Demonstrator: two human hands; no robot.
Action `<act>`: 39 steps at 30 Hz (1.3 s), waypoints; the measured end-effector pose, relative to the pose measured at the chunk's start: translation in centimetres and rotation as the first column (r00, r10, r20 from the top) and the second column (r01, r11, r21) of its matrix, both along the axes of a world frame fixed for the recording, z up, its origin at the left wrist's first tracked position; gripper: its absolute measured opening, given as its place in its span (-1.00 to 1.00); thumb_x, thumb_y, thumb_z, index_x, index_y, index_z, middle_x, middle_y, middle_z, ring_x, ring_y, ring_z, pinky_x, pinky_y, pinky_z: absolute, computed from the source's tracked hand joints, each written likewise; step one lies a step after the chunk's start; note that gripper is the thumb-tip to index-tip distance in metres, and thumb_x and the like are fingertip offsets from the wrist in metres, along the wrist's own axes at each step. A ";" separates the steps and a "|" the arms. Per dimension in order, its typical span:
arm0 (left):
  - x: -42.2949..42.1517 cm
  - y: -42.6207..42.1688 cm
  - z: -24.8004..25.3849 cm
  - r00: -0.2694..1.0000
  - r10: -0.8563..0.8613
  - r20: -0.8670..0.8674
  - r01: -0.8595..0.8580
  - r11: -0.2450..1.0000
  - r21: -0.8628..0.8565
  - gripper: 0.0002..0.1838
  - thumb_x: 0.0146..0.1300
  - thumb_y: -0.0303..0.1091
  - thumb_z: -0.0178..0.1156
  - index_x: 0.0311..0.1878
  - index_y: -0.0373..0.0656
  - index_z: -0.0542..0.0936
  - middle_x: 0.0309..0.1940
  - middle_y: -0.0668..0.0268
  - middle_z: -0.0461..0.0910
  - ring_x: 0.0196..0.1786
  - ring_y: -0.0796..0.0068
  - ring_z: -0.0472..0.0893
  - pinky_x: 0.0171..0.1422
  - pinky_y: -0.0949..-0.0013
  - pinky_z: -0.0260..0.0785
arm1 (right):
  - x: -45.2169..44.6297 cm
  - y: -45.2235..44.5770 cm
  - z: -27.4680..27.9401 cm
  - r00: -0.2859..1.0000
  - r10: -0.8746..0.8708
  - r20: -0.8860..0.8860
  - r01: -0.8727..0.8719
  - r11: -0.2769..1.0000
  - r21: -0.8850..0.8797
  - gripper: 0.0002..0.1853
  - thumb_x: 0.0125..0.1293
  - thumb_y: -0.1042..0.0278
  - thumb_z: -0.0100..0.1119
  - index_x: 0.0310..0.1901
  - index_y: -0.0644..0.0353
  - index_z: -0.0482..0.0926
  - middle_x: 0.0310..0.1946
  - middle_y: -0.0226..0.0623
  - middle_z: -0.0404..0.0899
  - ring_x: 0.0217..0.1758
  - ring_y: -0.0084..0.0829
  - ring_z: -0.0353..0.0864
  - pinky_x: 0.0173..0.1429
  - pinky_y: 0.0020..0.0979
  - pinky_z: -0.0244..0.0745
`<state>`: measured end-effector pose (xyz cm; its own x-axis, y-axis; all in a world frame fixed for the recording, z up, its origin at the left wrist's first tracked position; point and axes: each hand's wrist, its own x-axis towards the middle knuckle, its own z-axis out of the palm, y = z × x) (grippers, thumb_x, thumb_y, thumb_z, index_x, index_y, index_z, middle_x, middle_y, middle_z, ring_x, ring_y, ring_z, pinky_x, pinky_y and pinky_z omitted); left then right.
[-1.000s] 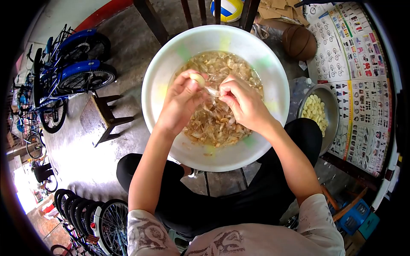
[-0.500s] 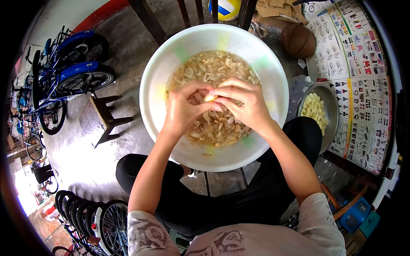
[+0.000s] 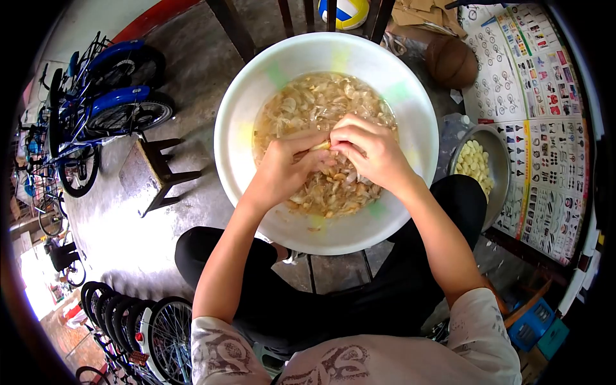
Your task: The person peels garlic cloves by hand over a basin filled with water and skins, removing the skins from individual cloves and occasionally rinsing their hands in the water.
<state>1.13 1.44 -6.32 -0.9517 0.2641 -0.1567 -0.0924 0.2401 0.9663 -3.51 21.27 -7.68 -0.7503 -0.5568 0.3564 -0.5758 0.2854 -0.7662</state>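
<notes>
at far left, blue bicycles stand behind a small wooden stool, well apart from the hands. next comes the left edge of the wide pale basin, with open room between that edge and the left hand. the left fingers are narrow, closed around the left part of a pale clove, probably garlic, held over the middle of the basin, above brownish water and loose skins. the clove lies directly between the two sets of fingers, touching both, so neither hand is nearer; its long axis seems to run roughly sideways, though the fingers cover most of it. the right hand has thumb and fingertips pinched on the clove's right part; whether on flesh or skin is too small to tell. no arm crosses the far part of the basin, while both forearms pass over the near rim. farther right, past the right knee, a metal bowl holds peeled cloves, part of it hidden by the knee; a printed sheet spreads just beyond.
</notes>
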 end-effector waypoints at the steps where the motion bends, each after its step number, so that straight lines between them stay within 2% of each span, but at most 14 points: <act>1: 0.1 -0.1 -0.1 0.997 0.003 0.080 -0.009 0.998 0.070 -0.68 0.38 -0.53 0.25 0.17 -0.37 0.60 0.07 0.22 0.63 -0.02 0.53 0.65 0.02 0.46 0.54 | 0.2 -0.2 0.2 0.999 0.025 0.028 -0.027 0.998 0.058 -0.85 0.21 0.57 0.30 -0.25 0.25 0.50 -0.30 -0.32 0.53 -0.26 -0.21 0.62 -0.24 -0.25 0.53; 8: 0.6 0.7 0.2 0.945 0.193 0.264 -0.240 0.958 0.159 -0.66 0.38 -0.48 0.26 0.20 -0.29 0.59 0.08 0.26 0.63 0.06 0.56 0.62 0.14 0.46 0.47 | 0.5 -0.6 1.0 0.999 0.048 0.000 -0.048 0.995 0.091 -0.80 0.26 0.61 0.20 -0.22 0.20 0.35 -0.32 -0.24 0.39 -0.24 -0.13 0.53 -0.20 -0.15 0.46; 10: 0.8 0.8 0.0 0.774 0.291 0.562 -0.605 0.602 0.521 -0.63 0.36 -0.46 0.30 0.21 -0.24 0.58 0.08 0.25 0.63 0.06 0.59 0.62 0.22 0.47 0.43 | 0.6 -0.7 1.0 0.997 0.064 -0.049 -0.058 0.992 0.109 -0.80 0.26 0.63 0.20 -0.25 0.21 0.34 -0.30 -0.24 0.41 -0.23 -0.15 0.53 -0.19 -0.18 0.47; 13: 0.7 1.0 0.3 0.735 0.352 0.579 -0.668 0.521 0.532 -0.59 0.31 -0.48 0.34 0.22 -0.22 0.56 0.08 0.25 0.63 0.04 0.57 0.62 0.19 0.46 0.49 | 0.7 -0.6 0.4 0.997 0.065 0.045 -0.067 0.997 0.032 -0.76 0.25 0.66 0.20 -0.07 0.23 0.49 -0.22 -0.27 0.48 -0.17 -0.23 0.58 -0.13 -0.26 0.52; 14: 0.7 0.9 0.2 0.735 0.353 0.579 -0.668 0.521 0.532 -0.59 0.31 -0.48 0.34 0.22 -0.22 0.56 0.08 0.25 0.63 0.04 0.57 0.62 0.19 0.46 0.49 | 0.7 -0.7 0.5 0.997 0.065 0.045 -0.067 0.997 0.032 -0.76 0.25 0.66 0.20 -0.07 0.23 0.49 -0.22 -0.27 0.48 -0.17 -0.23 0.58 -0.13 -0.26 0.52; 16: 0.8 0.6 -0.1 0.890 0.366 0.272 -0.446 0.822 0.353 -0.54 0.24 -0.56 0.38 0.21 -0.29 0.54 0.05 0.21 0.64 0.02 0.52 0.65 0.14 0.42 0.56 | 0.8 -1.1 0.8 0.967 -0.001 0.253 0.066 0.966 -0.249 -0.52 0.25 0.69 0.20 0.22 0.17 0.53 -0.10 -0.29 0.55 -0.10 -0.32 0.62 -0.07 -0.34 0.54; 18: 0.8 0.9 -0.3 0.906 0.348 0.243 -0.417 0.836 0.357 -0.53 0.20 -0.56 0.42 0.19 -0.33 0.54 -0.05 0.20 0.68 -0.10 0.54 0.66 0.02 0.49 0.56 | 0.3 -0.9 0.7 0.983 0.005 0.182 0.043 0.964 -0.263 -0.46 0.24 0.65 0.27 0.28 0.11 0.57 -0.06 -0.29 0.60 -0.08 -0.38 0.63 -0.05 -0.39 0.56; 21: 0.9 1.4 -0.7 0.916 0.321 0.241 -0.394 0.834 0.387 -0.51 0.14 -0.56 0.47 0.13 -0.38 0.55 -0.17 0.18 0.72 -0.23 0.56 0.69 -0.14 0.56 0.55 | 0.6 -0.9 0.9 0.991 -0.063 0.121 0.082 0.984 -0.159 -0.76 0.15 0.58 0.40 -0.11 0.21 0.76 -0.22 -0.27 0.67 -0.17 -0.36 0.69 -0.11 -0.39 0.59; 29: 0.9 0.9 -0.7 0.922 0.215 0.321 -0.295 0.928 0.227 -0.58 0.22 -0.54 0.40 0.13 -0.35 0.52 -0.02 0.20 0.66 0.01 0.52 0.66 0.07 0.45 0.57 | 0.6 -0.3 0.4 0.994 -0.049 0.101 0.066 0.982 -0.178 -0.88 0.18 0.61 0.37 -0.25 0.32 0.65 -0.28 -0.27 0.66 -0.24 -0.36 0.68 -0.11 -0.42 0.58; 32: 0.7 0.6 -1.2 0.868 0.298 0.397 -0.464 0.772 0.435 -0.66 0.38 -0.48 0.26 0.17 -0.31 0.51 0.12 0.22 0.61 0.15 0.49 0.61 0.19 0.50 0.53 | 0.6 -0.1 0.9 0.974 -0.004 0.229 0.054 0.976 -0.213 -0.88 0.20 0.63 0.33 -0.23 0.33 0.61 -0.26 -0.26 0.66 -0.24 -0.33 0.68 -0.10 -0.41 0.58; 34: 0.0 0.3 -1.5 0.748 0.389 0.538 -0.664 0.451 0.596 -0.68 0.48 -0.47 0.12 0.25 -0.27 0.47 0.23 0.23 0.53 0.25 0.43 0.56 0.30 0.55 0.49 | 0.6 0.2 1.0 0.933 0.038 0.358 0.062 0.963 -0.264 -0.87 0.20 0.64 0.31 -0.23 0.34 0.59 -0.25 -0.26 0.65 -0.24 -0.30 0.68 -0.09 -0.39 0.58; 36: -0.3 -0.3 -1.4 0.731 0.405 0.549 -0.683 0.426 0.594 -0.63 0.49 -0.50 0.08 0.33 -0.26 0.42 0.26 0.18 0.52 0.27 0.38 0.56 0.34 0.53 0.49 | 0.1 0.8 0.8 0.875 0.025 0.483 0.016 0.997 -0.082 -0.88 0.20 0.64 0.30 -0.22 0.34 0.59 -0.26 -0.25 0.64 -0.26 -0.30 0.66 -0.08 -0.39 0.58; 37: -0.3 -0.4 -1.5 0.743 0.411 0.529 -0.670 0.438 0.600 -0.60 0.50 -0.50 0.08 0.35 -0.26 0.39 0.28 0.16 0.50 0.27 0.38 0.56 0.34 0.52 0.49 | -0.2 1.2 -0.2 0.986 -0.037 0.160 0.015 0.991 0.135 -0.83 0.23 0.63 0.30 -0.14 0.30 0.62 -0.22 -0.25 0.64 -0.23 -0.39 0.67 -0.09 -0.40 0.57; 39: -0.4 -0.5 -1.4 0.756 0.417 0.505 -0.654 0.452 0.606 -0.58 0.50 -0.50 0.07 0.38 -0.26 0.37 0.30 0.14 0.49 0.28 0.38 0.55 0.34 0.51 0.49 | 0.3 1.1 -0.9 0.990 -0.124 -0.067 0.137 0.959 0.247 -0.80 0.26 0.60 0.30 -0.08 0.25 0.64 -0.17 -0.26 0.64 -0.17 -0.44 0.67 -0.07 -0.43 0.58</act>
<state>0.74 0.93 -7.69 -0.8960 -0.1539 -0.4165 -0.2031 -0.6921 0.6927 -3.26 22.35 -8.62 -0.8073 -0.5313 0.2569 -0.5563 0.5398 -0.6318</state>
